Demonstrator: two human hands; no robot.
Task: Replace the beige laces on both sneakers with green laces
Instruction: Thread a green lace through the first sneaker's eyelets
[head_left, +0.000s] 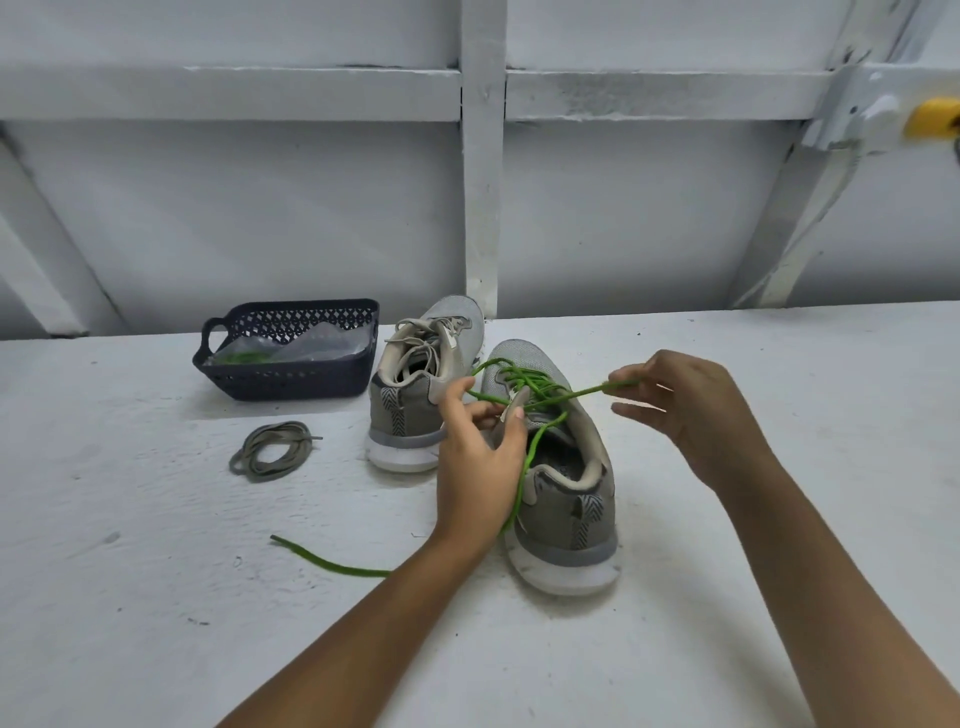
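Observation:
Two grey sneakers stand heel-toward-me on a white table. The right sneaker (563, 499) carries a green lace (524, 387) threaded through its eyelets. My left hand (478, 462) holds the shoe's tongue and eyelet flap between thumb and fingers. My right hand (685, 410) pinches one end of the green lace and holds it out to the right. The lace's other end trails across the table at the lower left. The left sneaker (415, 389) still has its beige lace (421, 332). A removed beige lace (270, 452) lies coiled on the table.
A dark plastic basket (291, 382) behind the coiled lace holds a clear bag with something green inside. A white wall with beams rises behind the table (156, 597). A yellow object (932, 117) sits at the upper right edge.

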